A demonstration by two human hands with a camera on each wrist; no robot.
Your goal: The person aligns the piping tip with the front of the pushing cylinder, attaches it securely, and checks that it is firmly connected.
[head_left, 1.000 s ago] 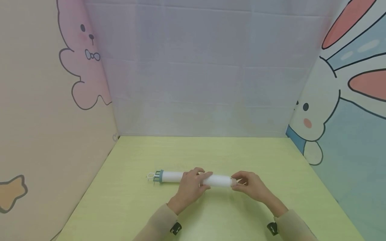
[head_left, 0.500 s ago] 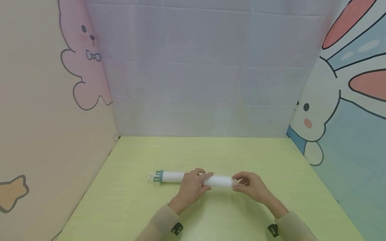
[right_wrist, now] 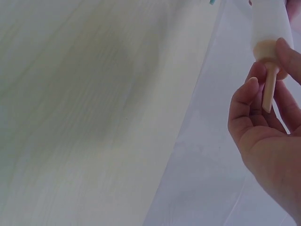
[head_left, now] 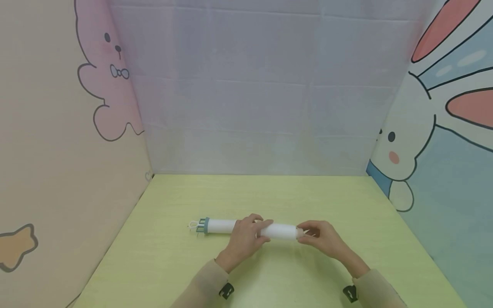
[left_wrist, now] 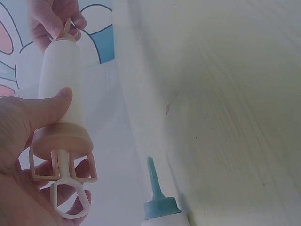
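barely shifted since the earlier head frames: both hands at the same spots on the table, right fingers drawn slightly closer around the tip

head view: left hand (head_left: 243, 242) wrapped over the middle of two white tubes lying end to end across the green table (head_left: 165, 265); blue-capped tube (head_left: 220, 226) reaching out to the left, its plunger ring at the far left end; tan-capped tube (head_left: 281, 231) running right from under the left fingers; right hand (head_left: 321, 239) pinching the thin tan nozzle (head_left: 306, 232) at that tube's right end; beige sleeves at both wrists; cartoon rabbit panel (head_left: 435, 128) to the right, pink bear panel (head_left: 108, 81) to the left

left wrist view: left hand (left_wrist: 21, 155) curled round the plunger end of the tan-capped tube (left_wrist: 59, 80), thumb pressed on its white body just above the tan collar, fingers behind the plunger ring; right hand (left_wrist: 54, 19) gripping the far tip; blue nozzle of the blue-capped tube (left_wrist: 157, 200) just beside, pointing toward the same end

right wrist view: right hand (right_wrist: 268, 136) with fingers bent around the nozzle (right_wrist: 270, 87), fingertips touching the tan cap of the tan-capped tube (right_wrist: 269, 23)
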